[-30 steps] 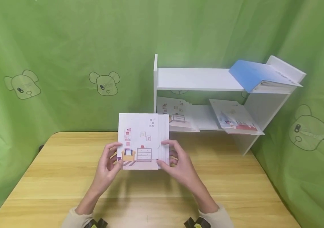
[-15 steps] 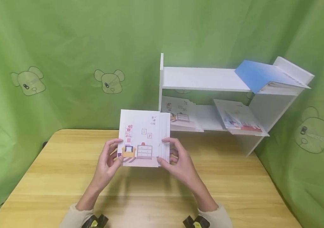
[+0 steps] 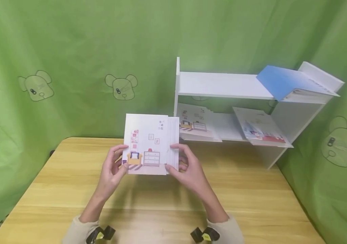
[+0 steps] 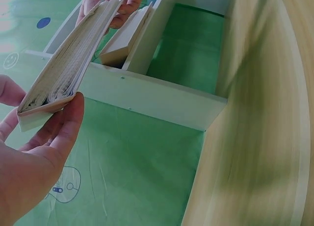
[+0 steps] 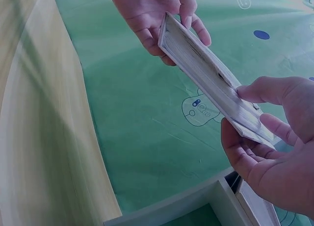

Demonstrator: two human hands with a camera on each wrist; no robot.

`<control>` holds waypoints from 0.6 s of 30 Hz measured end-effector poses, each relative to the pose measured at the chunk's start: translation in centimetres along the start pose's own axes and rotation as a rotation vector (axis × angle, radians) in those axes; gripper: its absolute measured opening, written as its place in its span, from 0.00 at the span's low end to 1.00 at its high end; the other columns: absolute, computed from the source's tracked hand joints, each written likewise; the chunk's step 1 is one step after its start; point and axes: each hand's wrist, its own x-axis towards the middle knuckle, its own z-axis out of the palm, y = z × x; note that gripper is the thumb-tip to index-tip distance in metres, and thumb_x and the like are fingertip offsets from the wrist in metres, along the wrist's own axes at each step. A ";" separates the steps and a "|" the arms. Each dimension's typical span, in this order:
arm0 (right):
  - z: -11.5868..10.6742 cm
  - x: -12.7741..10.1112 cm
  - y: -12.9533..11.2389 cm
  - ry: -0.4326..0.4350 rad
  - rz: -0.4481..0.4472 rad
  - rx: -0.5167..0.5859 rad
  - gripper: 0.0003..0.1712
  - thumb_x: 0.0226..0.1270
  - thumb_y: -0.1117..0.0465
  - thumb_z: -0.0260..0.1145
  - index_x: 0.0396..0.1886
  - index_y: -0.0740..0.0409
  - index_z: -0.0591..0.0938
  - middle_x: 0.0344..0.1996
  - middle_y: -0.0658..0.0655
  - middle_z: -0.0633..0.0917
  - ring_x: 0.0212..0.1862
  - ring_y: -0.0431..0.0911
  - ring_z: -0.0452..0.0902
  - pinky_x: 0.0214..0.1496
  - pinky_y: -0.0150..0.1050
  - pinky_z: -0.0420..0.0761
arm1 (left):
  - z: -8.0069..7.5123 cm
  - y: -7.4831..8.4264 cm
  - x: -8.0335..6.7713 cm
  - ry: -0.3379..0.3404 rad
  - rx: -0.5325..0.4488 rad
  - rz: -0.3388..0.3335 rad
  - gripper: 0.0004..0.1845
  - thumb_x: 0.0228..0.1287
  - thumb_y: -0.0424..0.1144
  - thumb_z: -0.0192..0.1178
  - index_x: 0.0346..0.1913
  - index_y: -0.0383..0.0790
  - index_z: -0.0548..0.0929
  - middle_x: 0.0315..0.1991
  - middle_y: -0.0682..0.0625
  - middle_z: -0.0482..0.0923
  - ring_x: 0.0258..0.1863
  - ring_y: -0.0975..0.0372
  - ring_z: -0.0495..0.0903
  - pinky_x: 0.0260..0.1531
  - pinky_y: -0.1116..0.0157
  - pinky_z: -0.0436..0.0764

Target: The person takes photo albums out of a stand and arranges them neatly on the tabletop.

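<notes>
Both hands hold a white photo album (image 3: 147,145) up in front of me, above the table. Its cover shows an orange armchair, a chest of drawers and small picture frames. My left hand (image 3: 111,169) grips the left edge, thumb on the cover and fingers behind. On the right edge my right hand (image 3: 190,169) pinches it the same way, near a narrow pale strip beside the cover. The left wrist view shows the thick stack of pages (image 4: 68,54) between the covers. In the right wrist view the album (image 5: 211,79) slants between the two hands.
A white two-tier shelf (image 3: 219,84) stands at the back right of the wooden table (image 3: 69,189). On its top lies a blue binder (image 3: 292,81). Below are similar albums (image 3: 196,122) at left and another white one (image 3: 262,127) at right. A green curtain (image 3: 79,44) surrounds the table.
The hands have raised the album slightly, keeping the same grip. The shelf and curtain have shifted to the right in the head view as the head turned a little left.
</notes>
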 end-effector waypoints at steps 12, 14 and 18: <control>1.3 0.9 -0.2 0.002 -0.010 0.030 0.37 0.58 0.74 0.74 0.66 0.51 0.75 0.60 0.59 0.78 0.54 0.55 0.83 0.46 0.46 0.90 | -1.1 0.3 0.3 0.049 0.050 -0.034 0.30 0.63 0.15 0.50 0.69 0.27 0.65 0.63 0.36 0.70 0.57 0.53 0.77 0.51 0.67 0.85; 1.5 1.1 -0.1 0.001 -0.013 0.035 0.37 0.58 0.74 0.75 0.66 0.51 0.75 0.60 0.59 0.79 0.54 0.54 0.83 0.46 0.46 0.90 | -1.4 0.3 0.3 0.056 0.054 -0.037 0.30 0.63 0.15 0.49 0.69 0.27 0.65 0.63 0.36 0.70 0.58 0.53 0.77 0.51 0.67 0.84; 2.0 1.4 0.0 -0.002 -0.020 0.034 0.36 0.59 0.73 0.75 0.66 0.50 0.75 0.60 0.57 0.78 0.53 0.53 0.83 0.46 0.48 0.90 | -1.8 0.5 0.3 0.076 0.057 -0.039 0.30 0.63 0.15 0.49 0.69 0.27 0.65 0.62 0.36 0.71 0.57 0.53 0.78 0.49 0.66 0.85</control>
